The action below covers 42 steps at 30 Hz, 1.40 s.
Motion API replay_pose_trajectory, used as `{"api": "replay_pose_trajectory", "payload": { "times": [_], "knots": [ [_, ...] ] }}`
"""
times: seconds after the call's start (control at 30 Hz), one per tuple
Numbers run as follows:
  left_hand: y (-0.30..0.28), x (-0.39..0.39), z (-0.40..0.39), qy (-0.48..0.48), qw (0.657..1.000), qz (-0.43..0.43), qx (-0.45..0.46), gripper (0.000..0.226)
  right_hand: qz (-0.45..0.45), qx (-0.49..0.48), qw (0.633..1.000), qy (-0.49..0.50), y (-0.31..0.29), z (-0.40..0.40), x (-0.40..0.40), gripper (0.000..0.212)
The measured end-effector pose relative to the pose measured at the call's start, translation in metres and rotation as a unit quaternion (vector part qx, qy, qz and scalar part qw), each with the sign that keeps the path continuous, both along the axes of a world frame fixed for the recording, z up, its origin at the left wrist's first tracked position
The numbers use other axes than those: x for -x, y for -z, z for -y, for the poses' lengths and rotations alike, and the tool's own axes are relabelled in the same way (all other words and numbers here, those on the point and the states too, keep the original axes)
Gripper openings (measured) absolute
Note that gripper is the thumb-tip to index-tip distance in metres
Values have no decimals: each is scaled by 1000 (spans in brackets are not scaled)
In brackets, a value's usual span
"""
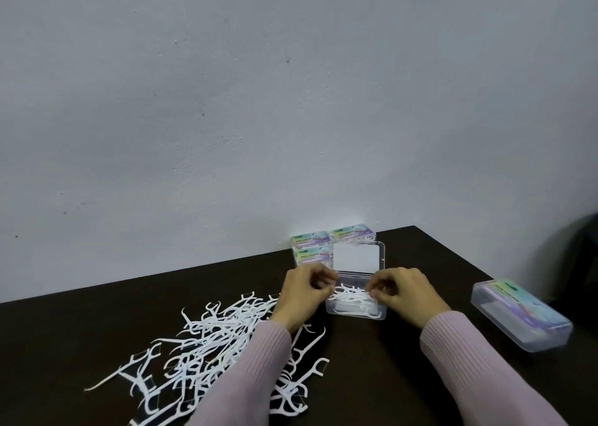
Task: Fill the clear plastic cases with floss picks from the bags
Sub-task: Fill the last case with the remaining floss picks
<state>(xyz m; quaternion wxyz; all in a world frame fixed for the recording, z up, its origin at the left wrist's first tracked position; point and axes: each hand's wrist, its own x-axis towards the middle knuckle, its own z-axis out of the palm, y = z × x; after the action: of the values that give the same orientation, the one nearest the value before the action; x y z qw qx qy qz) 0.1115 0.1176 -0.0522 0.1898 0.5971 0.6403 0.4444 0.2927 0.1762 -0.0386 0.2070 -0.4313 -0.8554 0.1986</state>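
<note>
Loose floss picks (207, 344) scattered on dark bench (388, 377), near left. Left hand (304, 296) and right hand (404, 293), fingers curled, pinch picks over open clear case (356, 309); lid upright. Closed case (521, 315) right. Filled cases (326, 244) against wall (291, 101).

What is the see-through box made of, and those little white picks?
The open case looks like clear, glossy hard plastic: the dark table shows through its walls. The floss picks look like white molded plastic, thin and smooth, probably fairly stiff.
</note>
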Motion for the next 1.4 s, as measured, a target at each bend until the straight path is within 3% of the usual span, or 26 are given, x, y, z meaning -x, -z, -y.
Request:
{"api": "replay_pose_trajectory", "payload": {
  "times": [0.33,0.7,0.97,1.23,1.33,1.4],
  "knots": [
    [9,-14,0,-49,996,-71,-23,13,34,-1,998,-61,1,5,6,27],
    [6,-8,1,-33,998,-52,-26,7,133,-97,984,-60,2,10,9,36],
    [-3,4,14,0,1000,-29,5,21,109,-111,985,-73,1,15,11,30],
    [-2,22,55,38,995,-78,42,20,36,-100,983,-150,-7,45,26,20],
    [-4,36,78,30,995,-87,46,20,56,-93,974,-200,-7,64,35,27],
    [-5,45,91,27,994,-96,46,19,83,-60,967,-233,-6,76,39,42]
  ]
}}
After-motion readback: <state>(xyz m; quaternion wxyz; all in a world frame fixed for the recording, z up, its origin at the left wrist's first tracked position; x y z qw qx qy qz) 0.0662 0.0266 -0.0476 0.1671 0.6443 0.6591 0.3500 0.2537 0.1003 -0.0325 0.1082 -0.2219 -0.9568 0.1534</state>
